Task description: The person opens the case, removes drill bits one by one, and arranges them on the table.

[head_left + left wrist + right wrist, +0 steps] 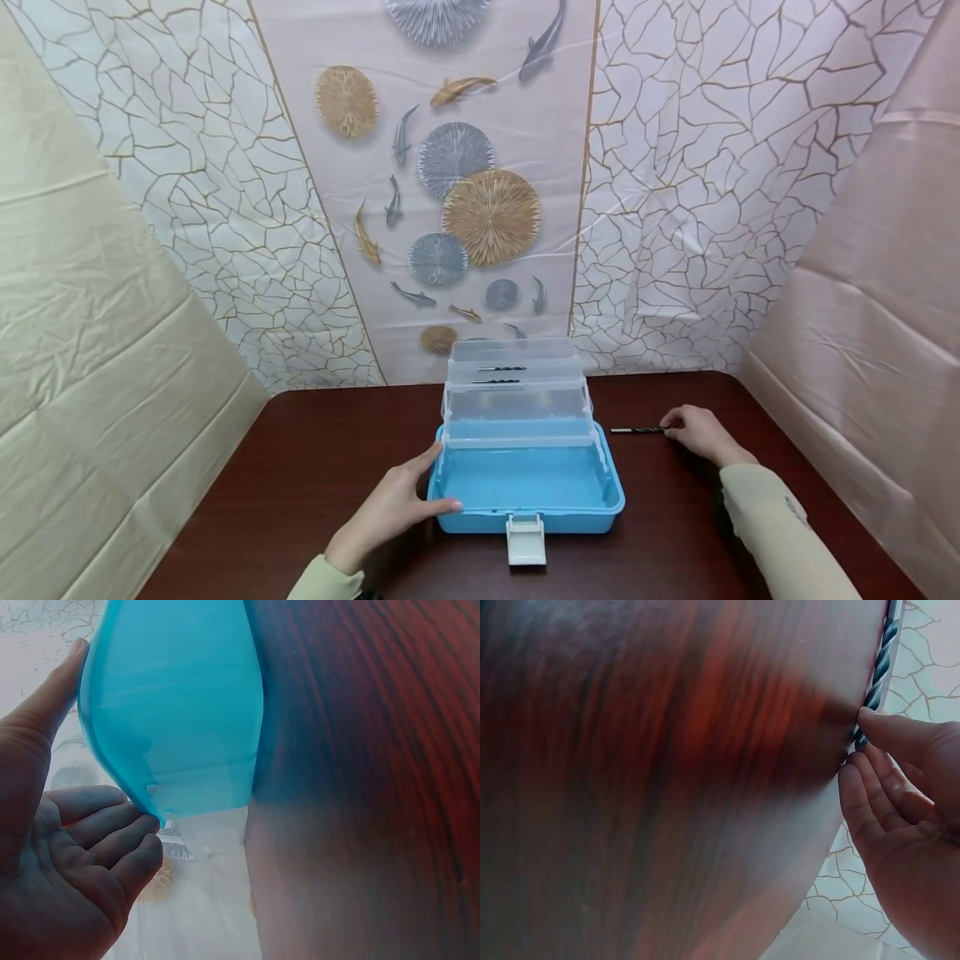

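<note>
A light-blue plastic toolbox [525, 523] stands unfolded on the table, its clear trays [517, 408] raised at the back. My left hand [401, 497] holds its left side, thumb on the front rim and fingers farther back along the edge. In the left wrist view the fingertips meet the rim of the blue wall [176, 705]. To the right of the box, my right hand [697, 431] pinches the fluted end of a dark twist drill bit [633, 430]. Its pale shank points toward the box. The right wrist view shows the spiral drill bit [881, 667] between thumb and fingertips.
Two more dark drill bits [501, 368] lie in the raised clear trays. A white latch [527, 543] hangs down at the toolbox's front. The dark red wooden table [300, 467] ends at a patterned cloth backdrop [660, 250], with plain cloth walls on both sides.
</note>
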`<state>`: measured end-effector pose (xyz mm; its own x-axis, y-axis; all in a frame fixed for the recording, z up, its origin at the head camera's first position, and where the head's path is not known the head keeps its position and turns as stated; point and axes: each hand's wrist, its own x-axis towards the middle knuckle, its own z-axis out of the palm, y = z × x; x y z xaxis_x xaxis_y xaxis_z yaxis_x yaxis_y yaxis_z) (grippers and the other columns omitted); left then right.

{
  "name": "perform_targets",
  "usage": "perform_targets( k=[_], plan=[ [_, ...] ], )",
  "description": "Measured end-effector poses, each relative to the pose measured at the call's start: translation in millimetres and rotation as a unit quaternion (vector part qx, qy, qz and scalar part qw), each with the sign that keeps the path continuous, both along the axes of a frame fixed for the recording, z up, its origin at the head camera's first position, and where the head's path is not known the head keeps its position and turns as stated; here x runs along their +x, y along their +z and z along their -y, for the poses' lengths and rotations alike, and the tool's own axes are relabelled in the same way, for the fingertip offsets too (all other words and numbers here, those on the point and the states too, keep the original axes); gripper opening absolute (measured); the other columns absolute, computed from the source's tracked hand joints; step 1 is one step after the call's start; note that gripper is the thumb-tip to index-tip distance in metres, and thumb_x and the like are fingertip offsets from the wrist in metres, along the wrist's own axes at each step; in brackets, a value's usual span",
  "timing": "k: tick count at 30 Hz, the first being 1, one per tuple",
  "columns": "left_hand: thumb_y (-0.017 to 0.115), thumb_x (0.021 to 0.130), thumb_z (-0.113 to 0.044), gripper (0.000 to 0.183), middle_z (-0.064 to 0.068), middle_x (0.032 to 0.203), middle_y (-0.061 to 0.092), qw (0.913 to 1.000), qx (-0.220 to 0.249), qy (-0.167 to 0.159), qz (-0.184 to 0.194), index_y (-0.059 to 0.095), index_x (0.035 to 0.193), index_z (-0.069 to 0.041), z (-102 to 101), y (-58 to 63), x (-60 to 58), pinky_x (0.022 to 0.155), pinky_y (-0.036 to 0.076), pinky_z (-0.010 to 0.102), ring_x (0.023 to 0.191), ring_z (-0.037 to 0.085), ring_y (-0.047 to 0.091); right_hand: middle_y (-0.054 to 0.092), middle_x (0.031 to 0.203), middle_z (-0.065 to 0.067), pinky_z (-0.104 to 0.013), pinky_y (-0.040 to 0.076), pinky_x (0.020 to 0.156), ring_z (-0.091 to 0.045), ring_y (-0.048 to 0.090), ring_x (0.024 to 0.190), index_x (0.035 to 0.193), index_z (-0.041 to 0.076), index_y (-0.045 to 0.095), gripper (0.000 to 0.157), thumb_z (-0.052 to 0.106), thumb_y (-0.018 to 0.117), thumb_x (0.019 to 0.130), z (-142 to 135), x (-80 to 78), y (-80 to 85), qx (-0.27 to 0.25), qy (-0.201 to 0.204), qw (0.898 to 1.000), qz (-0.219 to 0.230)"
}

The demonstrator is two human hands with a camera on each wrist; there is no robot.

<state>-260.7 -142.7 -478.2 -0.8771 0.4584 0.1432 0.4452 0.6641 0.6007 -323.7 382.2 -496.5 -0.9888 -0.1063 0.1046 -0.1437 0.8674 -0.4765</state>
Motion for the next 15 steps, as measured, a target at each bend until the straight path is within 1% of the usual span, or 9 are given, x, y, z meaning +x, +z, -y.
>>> perform_targets(
  k=[6, 15],
  plan=[
    [0.079, 0.083, -0.054, 0.099, 0.015, 0.157, 0.039, 1.0, 0.005, -0.006, 0.002, 0.036, 0.156, -0.003, 0.1, 0.3, 1.0, 0.106, 0.046, 0.051, 0.14, 0.031, 0.045, 0.068, 0.09, -0.015, -0.05, 0.053, 0.075, -0.03, 0.062, 0.083, 0.094, -0.005, 0.071, 0.006, -0.003, 0.067, 0.09, -1.5, 0.3, -0.7, 0.005, 0.002, 1.0, -0.001],
    [0.079, 0.082, -0.054, 0.099, 0.015, 0.156, 0.04, 1.0, 0.006, -0.002, -0.004, 0.036, 0.156, -0.003, 0.1, 0.2, 1.2, 0.105, 0.046, 0.051, 0.139, 0.031, 0.046, 0.067, 0.086, -0.01, -0.047, 0.052, 0.073, -0.025, 0.061, 0.079, 0.096, -0.004, 0.071, 0.008, 0.0, 0.071, 0.089, -1.6, 1.2, -0.5, -0.001, -0.002, 1.0, 0.001]
  ],
)
